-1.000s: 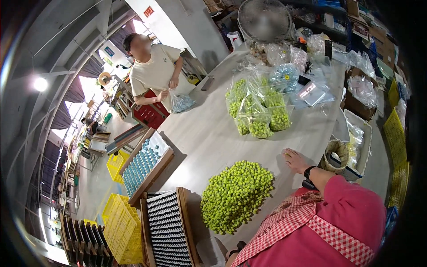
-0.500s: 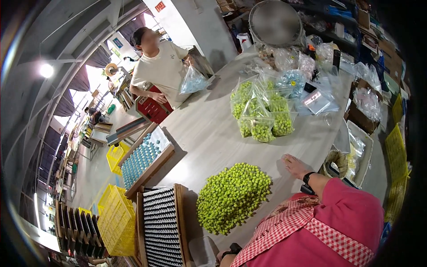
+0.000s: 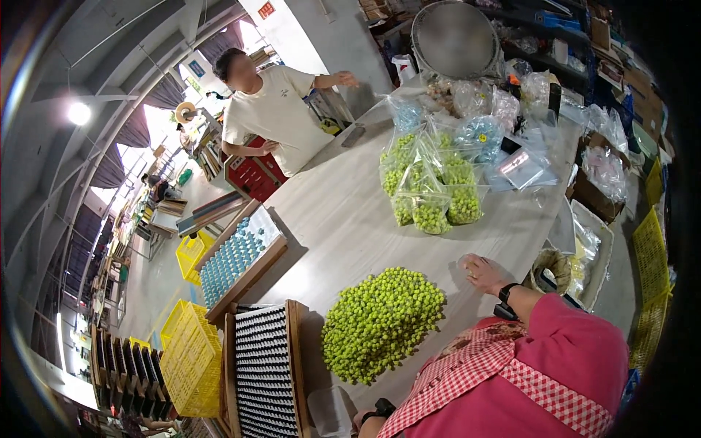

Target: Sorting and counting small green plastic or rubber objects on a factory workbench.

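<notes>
Green bead heap (image 3: 382,323) left of right hand's fingers (image 3: 475,269)

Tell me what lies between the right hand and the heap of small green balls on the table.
Only bare grey tabletop shows, in the head view, between the right hand and the heap of small green balls.

Across the table from you stands a cluster of clear plastic bags filled with yellow-green beads (image 3: 431,193) — behind them, clear bags of pale blue pieces (image 3: 478,135). A flat clear packet with a white label (image 3: 520,168) lies to their right — a small red-and-white wall sign (image 3: 266,9) hangs far back.
</notes>
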Available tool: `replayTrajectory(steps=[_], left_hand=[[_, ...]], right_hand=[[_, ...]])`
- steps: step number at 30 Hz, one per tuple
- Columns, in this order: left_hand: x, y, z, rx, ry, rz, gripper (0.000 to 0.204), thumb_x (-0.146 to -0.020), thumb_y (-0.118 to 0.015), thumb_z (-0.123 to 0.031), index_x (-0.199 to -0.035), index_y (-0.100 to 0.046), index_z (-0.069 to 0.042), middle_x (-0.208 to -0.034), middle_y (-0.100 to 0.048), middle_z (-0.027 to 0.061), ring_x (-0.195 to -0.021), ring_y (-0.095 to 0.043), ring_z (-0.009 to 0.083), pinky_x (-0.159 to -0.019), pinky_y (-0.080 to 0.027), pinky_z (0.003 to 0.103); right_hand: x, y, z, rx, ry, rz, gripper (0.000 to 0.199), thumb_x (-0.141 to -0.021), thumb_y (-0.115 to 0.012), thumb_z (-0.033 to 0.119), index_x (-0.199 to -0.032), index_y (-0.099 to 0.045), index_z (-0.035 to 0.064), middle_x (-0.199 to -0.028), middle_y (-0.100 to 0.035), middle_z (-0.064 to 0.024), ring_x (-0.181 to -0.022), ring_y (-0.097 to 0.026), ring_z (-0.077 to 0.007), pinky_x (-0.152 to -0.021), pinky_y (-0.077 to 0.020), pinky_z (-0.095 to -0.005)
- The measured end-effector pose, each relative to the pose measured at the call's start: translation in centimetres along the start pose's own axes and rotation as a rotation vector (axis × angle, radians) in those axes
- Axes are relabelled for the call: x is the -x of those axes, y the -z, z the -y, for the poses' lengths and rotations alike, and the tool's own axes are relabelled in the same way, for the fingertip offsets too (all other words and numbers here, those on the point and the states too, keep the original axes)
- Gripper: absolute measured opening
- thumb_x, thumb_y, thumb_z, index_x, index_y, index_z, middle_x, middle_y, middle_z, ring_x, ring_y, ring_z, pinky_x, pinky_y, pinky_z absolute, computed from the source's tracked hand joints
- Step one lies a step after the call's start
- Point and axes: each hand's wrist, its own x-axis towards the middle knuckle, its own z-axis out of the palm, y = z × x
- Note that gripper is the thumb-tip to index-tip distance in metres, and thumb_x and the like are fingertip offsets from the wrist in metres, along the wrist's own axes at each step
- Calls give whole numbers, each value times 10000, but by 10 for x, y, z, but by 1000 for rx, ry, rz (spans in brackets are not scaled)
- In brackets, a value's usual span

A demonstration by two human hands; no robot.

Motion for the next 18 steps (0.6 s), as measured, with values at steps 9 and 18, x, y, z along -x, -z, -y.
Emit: replayTrajectory(steps=[9, 18], left_hand=[[10, -12, -13, 17, -26, 10, 350, -915, -536, -388, -1230, -634, -272, -1251, -622, -12, -1137, -587, 222, -878, -490, 489], [41, -101, -7, -142, -59, 141, 346, -915, -536, -386, -1226, -637, -271, -1247, -625, -12, -1136, -589, 220, -873, -495, 486]], right_hand=[[10, -9, -27, -16, -164, -242, 429, -893, -470, 152, -1318, -468, 95, -1359, -475, -137, -1284, -428, -296, -1056, -345, -431], [10, -16, -52, -81, -59, -291, 347, -864, -525, 109, -1201, -567, 40, -1267, -544, -149, -1219, -472, -328, -1031, -386, -431]])
